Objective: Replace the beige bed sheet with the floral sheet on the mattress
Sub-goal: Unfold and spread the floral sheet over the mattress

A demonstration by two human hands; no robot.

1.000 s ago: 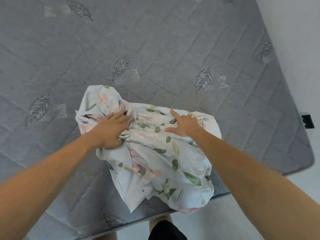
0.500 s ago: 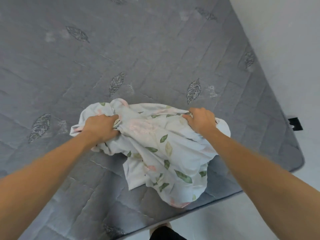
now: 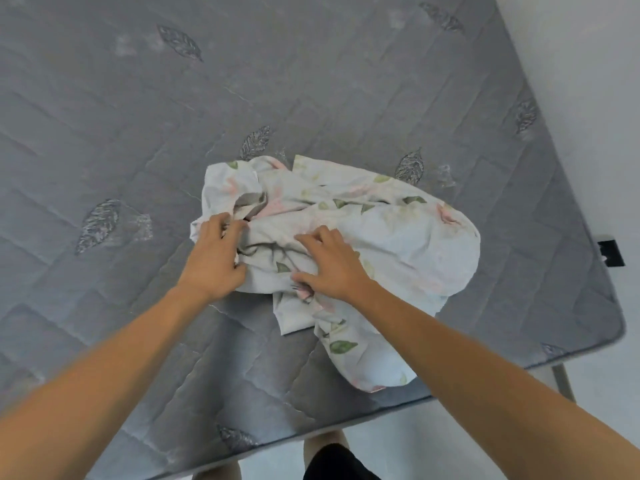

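Nearest the camera, two bare forearms are stretched out over the mattress [image 3: 145,161] edge. Half a second ago the hands were set wide apart at the sheet's [image 3: 408,237] two ends, fists closed on cloth; now they are brought close together at its left, near side. The left hand [image 3: 213,261] is seen with fingers curled into a fold, gripping it. The right hand [image 3: 330,265] is spread on the bundle, fingertips dug in; a true pinch cannot be told. The sheet is turned over and still bunched, lying near the mattress's near right corner. No beige sheet is seen, so spreading is judged to be next; an edge is probably being sought.
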